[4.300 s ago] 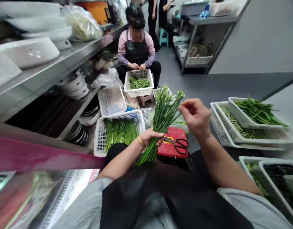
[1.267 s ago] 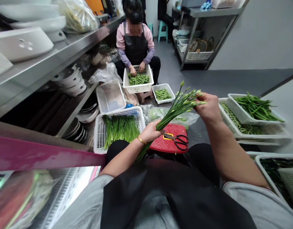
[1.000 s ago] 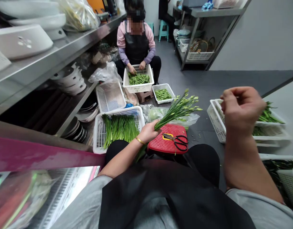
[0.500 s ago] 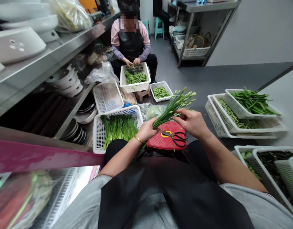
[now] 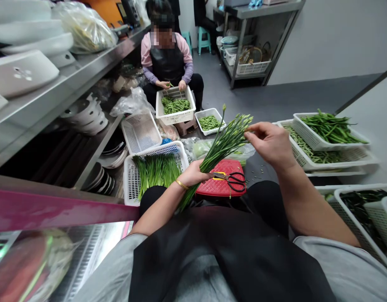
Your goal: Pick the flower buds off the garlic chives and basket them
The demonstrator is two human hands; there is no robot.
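Observation:
A bunch of long green flower stems [image 5: 217, 153] with pale buds slants up and to the right, gripped around its middle by my left hand [image 5: 195, 173]. At the bud end, my right hand [image 5: 269, 142] has thumb and forefinger pinched together at the tips; whether a bud or stem is between them is too small to tell. Black-handled scissors [image 5: 236, 182] lie on a red stool [image 5: 218, 189] between my knees, just right of my left hand. A white basket [image 5: 130, 184] with many more green stems stands at the left.
Across from me sits a person [image 5: 166, 63] with hands over a white basket [image 5: 175, 119] of cut green beans. A small basket [image 5: 212, 131] of beans is nearby. Stacked vegetable baskets [image 5: 313, 163] stand at the right. A steel shelf [image 5: 86, 63] with dishes runs along the left.
My right hand has moved right and up, away from my left hand, to the tips of the buds. The bunch stands a little more spread, with one stem sticking up above it.

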